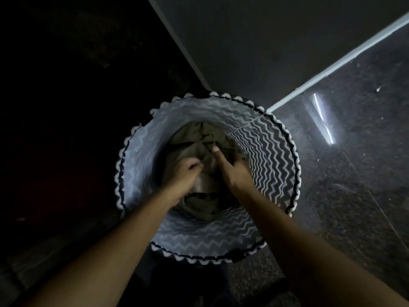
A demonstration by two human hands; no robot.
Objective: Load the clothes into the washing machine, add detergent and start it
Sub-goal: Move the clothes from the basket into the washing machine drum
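A round laundry basket (267,156) with a grey-and-white zigzag lining and a scalloped rim stands on the floor below me. Crumpled olive and tan clothes (199,138) lie at its bottom. Both my arms reach down into it. My left hand (186,171) has its fingers curled into the fabric on the left of the pile. My right hand (232,169) presses on the clothes to the right, its thumb stretched out and its other fingers buried in the cloth. No washing machine or detergent is in view.
The basket sits in a dim corner where a pale wall (254,41) meets a speckled stone floor (354,162) along a white skirting (332,72). A bright light reflection (323,120) lies on the floor. Everything to the left is dark.
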